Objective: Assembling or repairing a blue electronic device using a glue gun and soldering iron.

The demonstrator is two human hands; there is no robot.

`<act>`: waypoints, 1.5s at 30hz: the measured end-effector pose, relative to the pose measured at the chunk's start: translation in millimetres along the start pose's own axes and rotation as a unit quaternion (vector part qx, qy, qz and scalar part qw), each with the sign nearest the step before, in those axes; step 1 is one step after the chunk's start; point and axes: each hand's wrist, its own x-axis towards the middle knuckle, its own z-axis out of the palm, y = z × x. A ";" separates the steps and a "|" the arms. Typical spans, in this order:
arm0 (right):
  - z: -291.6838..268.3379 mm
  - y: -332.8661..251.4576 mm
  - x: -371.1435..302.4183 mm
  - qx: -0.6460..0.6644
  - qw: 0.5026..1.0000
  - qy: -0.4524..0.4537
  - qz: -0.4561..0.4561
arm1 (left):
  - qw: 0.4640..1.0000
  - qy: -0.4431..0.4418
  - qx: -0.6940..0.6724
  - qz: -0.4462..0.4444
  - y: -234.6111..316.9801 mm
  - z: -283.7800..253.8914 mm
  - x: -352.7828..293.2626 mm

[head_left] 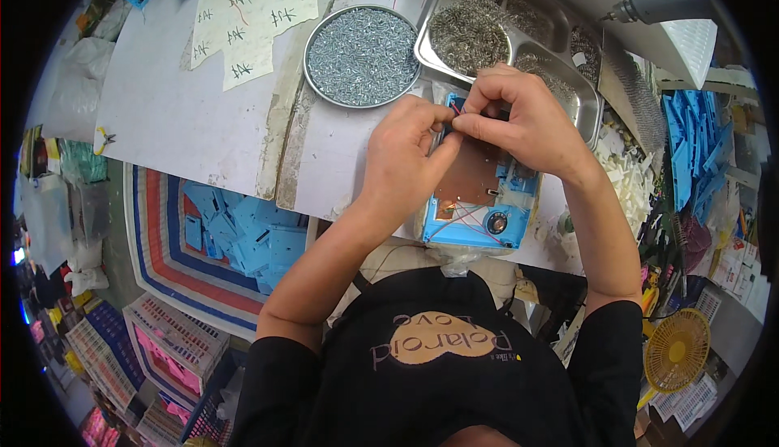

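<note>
A blue plastic casing point(471, 234) lies on the table in front of me, with a brown circuit board point(475, 163) inside it. At its near end sit a round black speaker-like part point(497, 221) and thin red wires. My left hand point(408, 153) and my right hand point(527, 118) meet over the casing's far end. Between their pinched fingertips shows a short red wire point(457, 109). Both thumbs and forefingers are closed around it, and the fingers hide its ends.
A round metal tray point(307, 64) of small silver screws or pins stands beyond my left hand. Steel trays point(426, 59) hold metal springs or small parts. A power screwdriver point(661, 5) hangs far right. Blue casings point(243, 232) fill a striped bag at left; pliers point(103, 140) rest on the table edge.
</note>
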 end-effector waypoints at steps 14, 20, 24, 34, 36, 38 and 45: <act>24.2 22.5 -74.7 -0.173 0.953 0.223 -0.112 | 0.957 -0.085 0.148 0.233 8.9 5.7 10.4; 35.3 27.8 -80.5 -0.169 0.938 0.289 -0.091 | 0.939 -0.100 0.169 0.282 14.4 10.3 17.8; 37.0 30.8 -82.7 -0.144 0.937 0.307 -0.080 | 0.931 -0.096 0.185 0.300 15.8 13.7 21.7; 32.4 36.6 -91.9 -0.131 0.938 0.316 -0.062 | 0.927 -0.074 0.209 0.303 17.0 22.8 17.6; 29.8 35.8 -95.9 -0.135 0.936 0.320 -0.061 | 0.927 -0.074 0.206 0.303 16.2 23.2 17.7; 24.7 36.0 -99.0 -0.136 0.933 0.328 -0.064 | 0.928 -0.073 0.201 0.305 15.2 23.1 18.3; -49.8 57.2 -81.6 0.040 0.866 0.478 -0.141 | 0.965 -0.018 0.141 0.221 11.0 6.9 19.8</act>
